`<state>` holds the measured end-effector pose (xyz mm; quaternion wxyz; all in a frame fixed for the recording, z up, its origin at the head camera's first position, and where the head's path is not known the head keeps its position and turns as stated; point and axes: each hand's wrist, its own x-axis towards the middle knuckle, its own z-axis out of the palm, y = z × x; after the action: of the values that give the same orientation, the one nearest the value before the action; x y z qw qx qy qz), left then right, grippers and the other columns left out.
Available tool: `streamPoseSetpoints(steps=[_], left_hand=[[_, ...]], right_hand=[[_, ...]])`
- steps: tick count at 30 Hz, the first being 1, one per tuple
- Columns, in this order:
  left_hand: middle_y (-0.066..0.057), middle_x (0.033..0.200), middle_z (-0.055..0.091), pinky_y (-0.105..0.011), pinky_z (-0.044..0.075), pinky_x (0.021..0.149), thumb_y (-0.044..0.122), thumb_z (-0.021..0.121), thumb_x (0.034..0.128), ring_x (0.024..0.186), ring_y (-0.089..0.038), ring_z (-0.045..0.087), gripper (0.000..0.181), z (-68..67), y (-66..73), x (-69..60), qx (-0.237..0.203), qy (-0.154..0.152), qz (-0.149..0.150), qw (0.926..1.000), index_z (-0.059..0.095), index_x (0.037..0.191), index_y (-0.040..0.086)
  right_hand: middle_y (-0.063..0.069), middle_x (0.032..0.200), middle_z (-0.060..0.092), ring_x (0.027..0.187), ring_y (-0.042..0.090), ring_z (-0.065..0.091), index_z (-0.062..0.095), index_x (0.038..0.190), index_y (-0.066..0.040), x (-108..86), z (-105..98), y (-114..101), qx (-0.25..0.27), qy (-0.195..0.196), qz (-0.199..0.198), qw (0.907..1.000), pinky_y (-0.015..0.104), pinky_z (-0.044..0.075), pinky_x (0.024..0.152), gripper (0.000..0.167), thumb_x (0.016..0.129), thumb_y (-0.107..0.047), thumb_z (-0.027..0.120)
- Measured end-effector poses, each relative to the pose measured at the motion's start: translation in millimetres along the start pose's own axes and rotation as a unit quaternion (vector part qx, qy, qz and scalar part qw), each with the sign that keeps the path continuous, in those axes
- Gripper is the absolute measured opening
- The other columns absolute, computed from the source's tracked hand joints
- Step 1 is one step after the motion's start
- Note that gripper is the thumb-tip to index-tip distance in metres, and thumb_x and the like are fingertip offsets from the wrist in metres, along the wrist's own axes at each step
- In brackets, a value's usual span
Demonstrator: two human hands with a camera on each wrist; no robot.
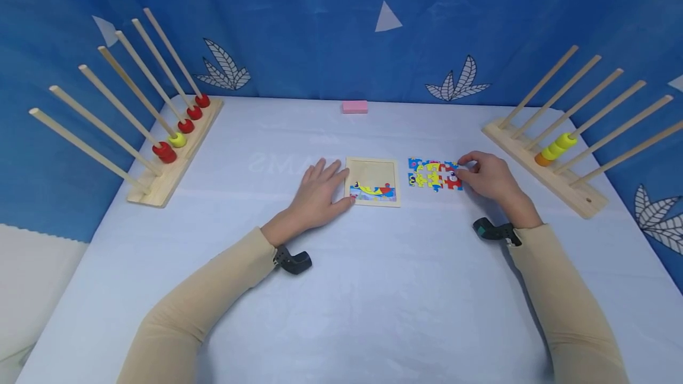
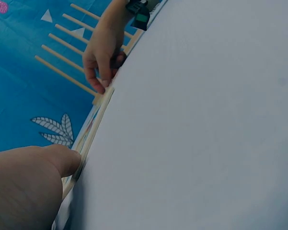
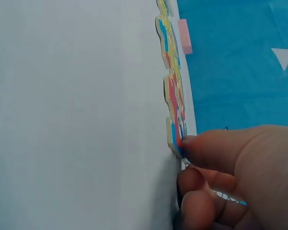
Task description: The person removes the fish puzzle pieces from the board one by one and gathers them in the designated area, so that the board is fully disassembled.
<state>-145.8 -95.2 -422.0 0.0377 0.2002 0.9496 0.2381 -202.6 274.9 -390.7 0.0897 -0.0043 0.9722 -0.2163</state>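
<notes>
My left hand [image 1: 317,195] lies spread beside a square wooden puzzle tray [image 1: 373,170], its thumb and a fingertip touching the left rim. Along the tray's lower part are fitted pieces with a colourful picture; bare wood shows above them. To the right of the tray, loose jigsaw pieces [image 1: 431,175] in yellow, red and blue lie close together on the table. At their right edge my right hand [image 1: 488,178] pinches a blue and red puzzle piece [image 3: 173,136] with thumb and fingers. That piece looks low at the tabletop; the fingertips partly cover it.
Wooden peg racks stand at either side: the left rack [image 1: 176,179] has red and yellow beads, the right rack [image 1: 578,197] yellow and orange ones. A pink block [image 1: 354,106] lies at the back edge, before a blue curtain [image 1: 320,28]. White cloth [image 1: 384,289] covers the table.
</notes>
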Motion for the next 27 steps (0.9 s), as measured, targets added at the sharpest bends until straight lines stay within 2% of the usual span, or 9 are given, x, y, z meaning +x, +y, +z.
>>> streamPoseSetpoints(steps=[3,9,12,19,24,27], left_hand=[[-0.017,0.166,0.033,-0.061,0.013,0.127,0.042,0.061,0.0973,0.158,-0.043,0.017,0.068,0.1,-0.3,0.1,0.000,0.002,0.000,1.0000,0.046,0.153,0.007],[-0.017,0.165,0.034,-0.062,0.013,0.127,0.042,0.062,0.0973,0.157,-0.044,0.018,0.068,0.5,0.6,-0.3,-0.004,0.001,0.002,1.0000,0.046,0.153,0.006],[-0.018,0.165,0.034,-0.062,0.013,0.127,0.043,0.062,0.0973,0.157,-0.044,0.018,0.068,0.2,0.7,-0.1,-0.001,-0.001,0.003,1.0000,0.046,0.153,0.006],[-0.016,0.166,0.033,-0.060,0.012,0.128,0.043,0.061,0.0974,0.158,-0.042,0.017,0.069,-1.2,0.6,1.9,0.005,-0.004,-0.001,1.0000,0.045,0.154,0.008],[-0.017,0.166,0.033,-0.061,0.013,0.127,0.043,0.061,0.0972,0.158,-0.043,0.017,0.069,-1.9,1.2,1.7,0.002,-0.005,-0.001,1.0000,0.045,0.154,0.007],[-0.017,0.166,0.034,-0.061,0.013,0.127,0.043,0.061,0.0972,0.157,-0.043,0.018,0.068,-1.8,0.4,1.1,0.000,-0.004,-0.001,1.0000,0.046,0.153,0.007]], right_hand=[[0.017,0.089,0.059,0.076,0.026,0.052,0.059,0.131,0.001,1.5,0,0,-0.001,-0.003,0.002,1.0000,0.030,0.043,0.060,0.043,0.099,-0.028,0.064],[0.012,0.080,0.061,0.065,0.022,0.056,0.058,0.131,-0.001,0.8,-5,1,0.019,-0.016,0.005,0.9997,0.031,0.044,0.059,0.045,0.099,-0.032,0.063],[0.011,0.079,0.063,0.064,0.021,0.057,0.058,0.131,0.000,-3.4,-8,-5,0.030,-0.014,-0.005,0.9994,0.031,0.044,0.059,0.045,0.099,-0.032,0.063],[0.016,0.089,0.067,0.070,0.024,0.057,0.064,0.125,-0.001,-17.1,-1,-49,0.033,-0.011,-0.087,0.9956,0.030,0.045,0.059,0.037,0.096,-0.024,0.067],[0.015,0.099,0.068,0.073,0.022,0.054,0.067,0.126,-0.002,-21.6,20,-88,0.027,-0.051,-0.151,0.9869,0.028,0.044,0.058,0.035,0.094,-0.017,0.068],[0.014,0.106,0.071,0.073,0.022,0.057,0.068,0.128,-0.003,-22.6,34,-114,0.021,-0.075,-0.194,0.9778,0.028,0.048,0.062,0.036,0.094,-0.015,0.068]])
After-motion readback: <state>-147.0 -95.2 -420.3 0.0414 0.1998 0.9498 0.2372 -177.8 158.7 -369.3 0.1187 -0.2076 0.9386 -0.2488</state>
